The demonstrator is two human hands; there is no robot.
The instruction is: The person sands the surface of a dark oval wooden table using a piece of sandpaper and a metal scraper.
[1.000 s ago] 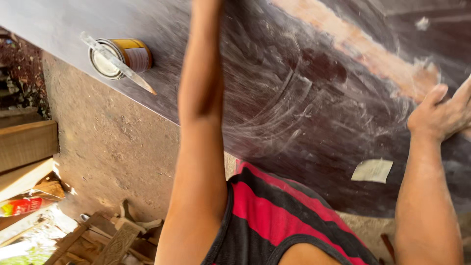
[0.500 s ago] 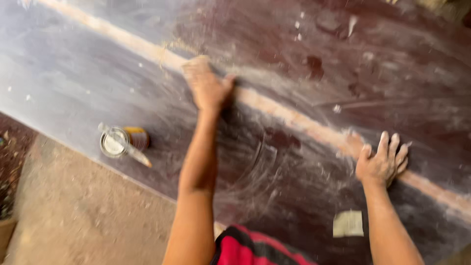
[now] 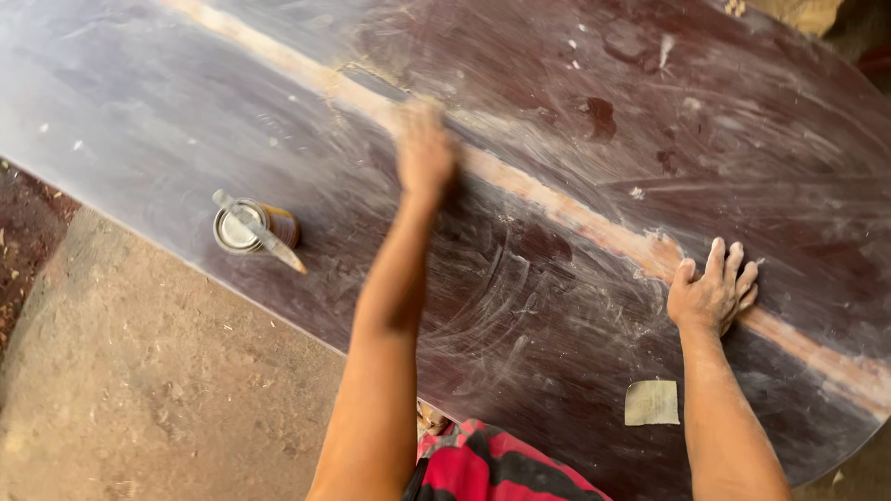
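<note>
Dark purple-brown tabletop (image 3: 575,167), broad and dusty, fills most of the head view and slants from upper left to lower right, with a pale filler seam (image 3: 566,211) running diagonally across it. The left hand (image 3: 424,153) is stretched far out along a bare forearm and lies on this seam near the middle of the panel; it is blurred, so I cannot tell whether its fingers are spread or curled around anything. The right hand (image 3: 713,292) lies further down the same seam, palm flat on the wood, fingers spread and pressed to the surface, holding nothing. The two hands are well apart, with a stretch of swirled white dust marks between and below them. A small square of sandpaper (image 3: 652,403) lies loose on the wood just below the right hand, beside the right forearm. To the left, near the panel's lower edge, a small open tin (image 3: 243,225) stands with a putty knife (image 3: 261,233) laid across its rim; it is well apart from the left hand. The lower edge of the panel runs diagonally from the left side towards the person's red and black striped shirt (image 3: 492,468). Beyond that edge lies an earthen floor (image 3: 158,380). Above the seam the wood stretches wide, scattered with small pale flecks and dark patches.
</note>
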